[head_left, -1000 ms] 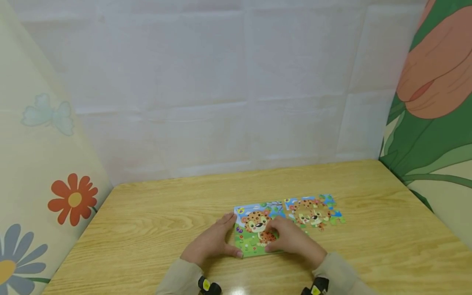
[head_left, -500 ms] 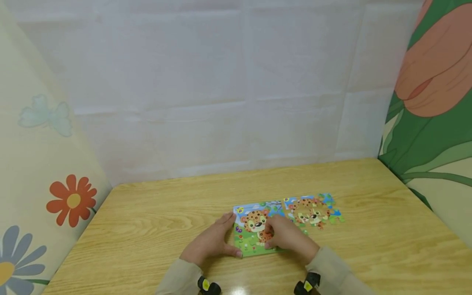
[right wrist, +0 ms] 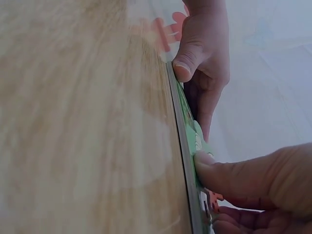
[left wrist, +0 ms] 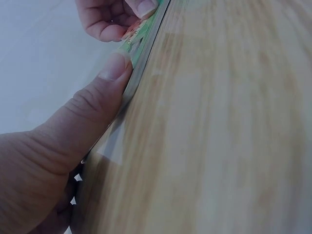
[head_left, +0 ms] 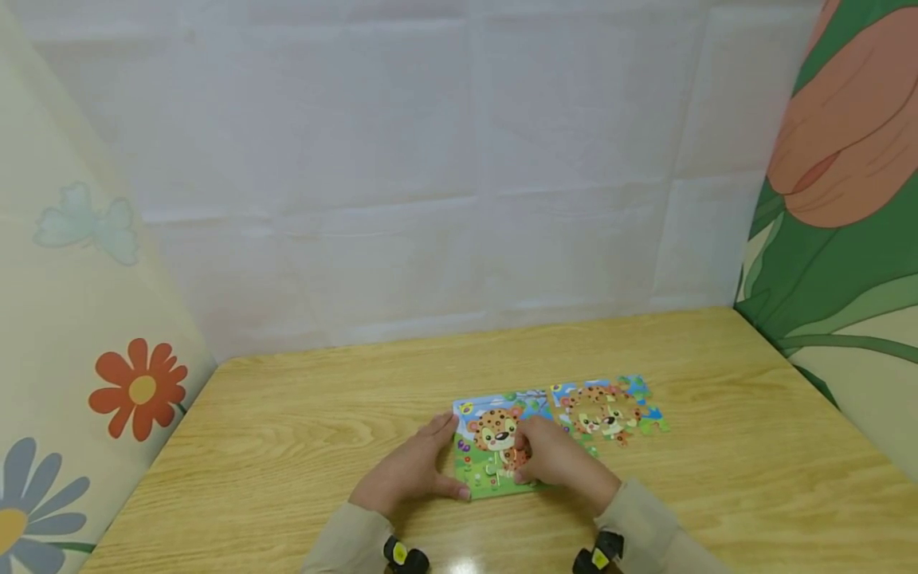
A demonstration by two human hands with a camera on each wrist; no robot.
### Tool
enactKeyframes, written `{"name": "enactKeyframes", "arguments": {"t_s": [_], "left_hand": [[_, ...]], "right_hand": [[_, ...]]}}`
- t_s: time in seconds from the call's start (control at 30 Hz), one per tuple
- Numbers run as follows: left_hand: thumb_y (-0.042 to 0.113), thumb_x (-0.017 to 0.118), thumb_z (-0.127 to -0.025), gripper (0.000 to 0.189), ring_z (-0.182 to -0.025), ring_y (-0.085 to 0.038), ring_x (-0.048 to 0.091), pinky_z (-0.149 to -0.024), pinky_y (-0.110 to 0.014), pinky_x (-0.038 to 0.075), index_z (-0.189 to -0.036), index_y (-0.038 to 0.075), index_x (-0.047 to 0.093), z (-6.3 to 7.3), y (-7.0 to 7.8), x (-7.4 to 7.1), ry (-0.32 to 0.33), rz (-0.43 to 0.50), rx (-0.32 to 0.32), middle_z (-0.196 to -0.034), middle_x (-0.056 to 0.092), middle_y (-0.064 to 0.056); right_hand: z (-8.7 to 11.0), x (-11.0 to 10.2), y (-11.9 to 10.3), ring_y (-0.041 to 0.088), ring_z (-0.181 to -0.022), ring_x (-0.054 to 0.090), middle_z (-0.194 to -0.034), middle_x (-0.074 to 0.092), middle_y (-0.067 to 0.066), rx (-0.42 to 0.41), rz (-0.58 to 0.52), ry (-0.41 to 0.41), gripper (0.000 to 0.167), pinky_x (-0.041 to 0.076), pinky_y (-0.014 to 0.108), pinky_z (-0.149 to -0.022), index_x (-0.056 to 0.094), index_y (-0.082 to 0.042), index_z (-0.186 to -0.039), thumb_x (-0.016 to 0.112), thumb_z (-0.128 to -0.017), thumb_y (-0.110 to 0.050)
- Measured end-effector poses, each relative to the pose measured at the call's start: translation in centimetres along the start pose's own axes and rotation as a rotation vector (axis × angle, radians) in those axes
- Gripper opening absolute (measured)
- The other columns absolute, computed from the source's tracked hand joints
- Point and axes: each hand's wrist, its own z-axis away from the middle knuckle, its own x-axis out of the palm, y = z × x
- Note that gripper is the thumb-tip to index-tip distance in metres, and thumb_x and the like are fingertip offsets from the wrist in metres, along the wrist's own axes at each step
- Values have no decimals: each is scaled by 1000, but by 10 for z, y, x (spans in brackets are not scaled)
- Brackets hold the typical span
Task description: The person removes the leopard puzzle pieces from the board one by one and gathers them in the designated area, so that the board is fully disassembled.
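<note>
A jigsaw puzzle board with a cartoon leopard picture lies on the table. My left hand rests along its left side, thumb at the near left corner and fingers stretched toward the far left corner. Over the board's lower middle, my right hand pinches a puzzle piece between thumb and curled fingers. In the right wrist view this green and spotted piece stands tilted up from the board's face. Just right of the board, a second leopard jigsaw lies on the table, partly hidden by the right hand.
Wood-grain table surrounds the puzzles. The second jigsaw has a ragged right edge, with gaps among its pieces. A white cloth wall stands behind, with flower-printed panels at the sides.
The right hand shifts slightly left, then stays over the board. A piece's edge now shows raised from the board beside its fingers. The left hand keeps its place.
</note>
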Motion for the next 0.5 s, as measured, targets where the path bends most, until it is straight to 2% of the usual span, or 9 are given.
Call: {"name": "enactKeyframes", "arguments": {"t_s": [0.17,0.5], "left_hand": [[49,79,-62,110,-139,-38,18,-112,-51,22,-144,-2,26,0,0,0,1,-2,2,-152,19,-18],[50,78,-61,111,-139,-37,17,-112,-51,21,-144,-1,26,-1,-1,0,-4,-13,-3,-152,19,-18]], "right_hand": [[2,1,2,18,-73,40,-79,46,3,-5,-23,18,33,36,29,-60,49,-7,-75,80,-65,-6],[4,5,12,14,-63,42,-70,46,0,-5,-142,45,36,37,23,-52,47,-10,-78,79,-64,-5]]}}
